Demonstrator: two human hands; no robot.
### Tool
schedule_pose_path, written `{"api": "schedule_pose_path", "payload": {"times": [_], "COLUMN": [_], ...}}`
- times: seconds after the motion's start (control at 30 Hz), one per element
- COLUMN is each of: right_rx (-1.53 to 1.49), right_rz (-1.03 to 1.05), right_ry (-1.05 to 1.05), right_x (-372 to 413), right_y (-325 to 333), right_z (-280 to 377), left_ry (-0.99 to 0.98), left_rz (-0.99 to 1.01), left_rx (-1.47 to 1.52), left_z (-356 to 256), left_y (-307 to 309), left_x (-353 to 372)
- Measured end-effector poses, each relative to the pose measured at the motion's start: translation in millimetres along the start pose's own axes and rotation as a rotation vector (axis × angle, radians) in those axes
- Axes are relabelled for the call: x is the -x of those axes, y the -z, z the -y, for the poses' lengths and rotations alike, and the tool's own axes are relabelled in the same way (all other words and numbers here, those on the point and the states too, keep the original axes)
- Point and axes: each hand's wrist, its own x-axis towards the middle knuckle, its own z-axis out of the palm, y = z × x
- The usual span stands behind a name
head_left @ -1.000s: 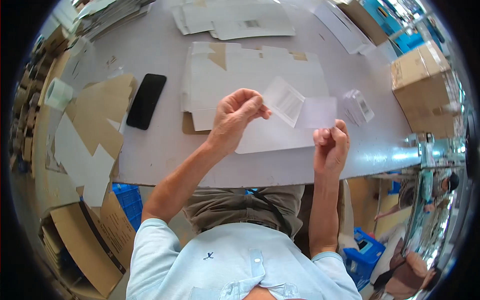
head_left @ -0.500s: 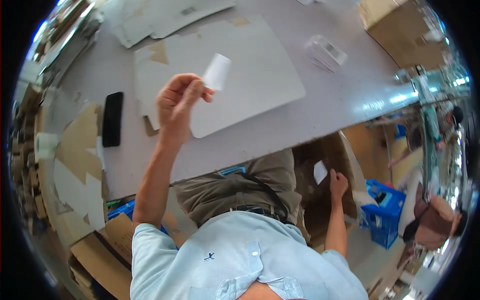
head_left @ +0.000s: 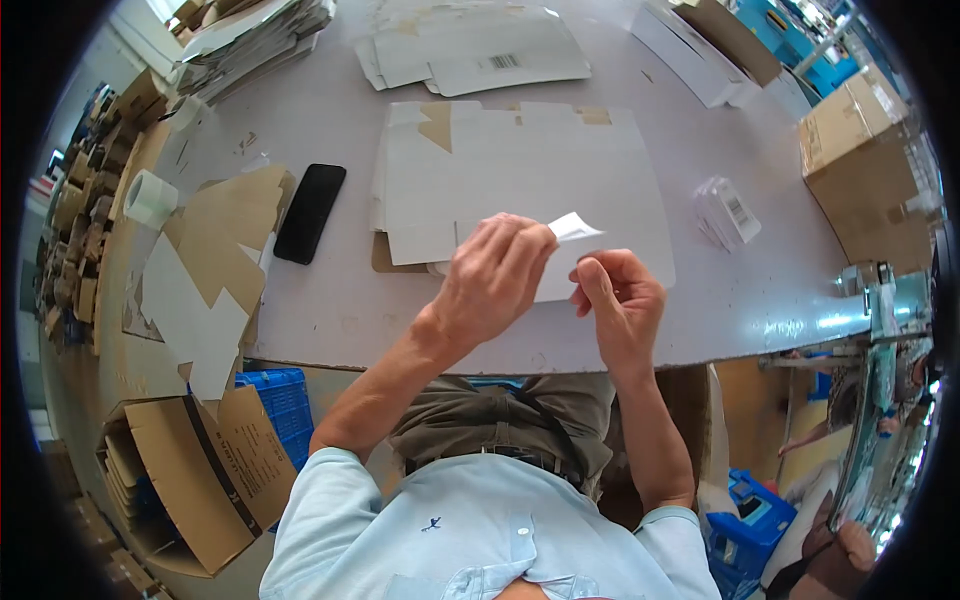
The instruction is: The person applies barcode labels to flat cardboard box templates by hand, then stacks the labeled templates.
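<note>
My left hand [head_left: 495, 275] pinches a small white label [head_left: 573, 227] between thumb and fingers, above the near edge of the grey table [head_left: 330, 310]. Close beside it, my right hand [head_left: 617, 300] has its fingers curled, with the fingertips just under the label; whether they touch it I cannot tell. Under both hands lies a flat white cardboard sheet [head_left: 520, 170] with brown torn patches.
A black phone [head_left: 310, 212] lies left of the sheet. A tape roll [head_left: 150, 198] and brown cardboard scraps [head_left: 215, 240] lie further left. A clear label packet [head_left: 728, 211] sits right, a brown box [head_left: 860, 150] beyond it. More flat sheets [head_left: 470, 50] lie at the back. Open cartons [head_left: 190, 470] stand on the floor.
My right hand came up from the box beside my leg, without the backing paper, and is back at the label. My left hand came down closer to the table edge, still holding the label.
</note>
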Motion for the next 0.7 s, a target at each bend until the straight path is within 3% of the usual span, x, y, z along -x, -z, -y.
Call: {"api": "schedule_pose_path", "payload": {"times": [0.13, 0.43, 0.53, 0.63, 0.7], "right_rx": [-0.137, -0.047, 0.019, 0.087, 0.146], "right_rz": [-0.014, -0.055, -0.052, 0.011, 0.058], "right_ry": [-0.057, 0.072, 0.030, 0.024, 0.022], "right_x": [-21.4, -38.4, -43.2, -40.4, -31.7], "right_y": [-16.5, -11.2, 4.5, 22.3, 30.8], "right_z": [-11.3, -22.9, -16.2, -7.6, -4.3], "left_ry": [-0.094, -0.147, -0.179, -0.047, 0.542], "left_rz": [0.067, 0.189, 0.299, 0.165, 0.060], "left_rx": [-0.071, -0.036, -0.027, 0.067, 0.243], "left_z": [11.0, 12.0, 11.4, 13.7, 11.2], "left_y": [0.9, -10.4, -0.9, 16.2, 29.0], "left_x": [1.5, 8.1, 20.9, 21.8, 19.8]}}
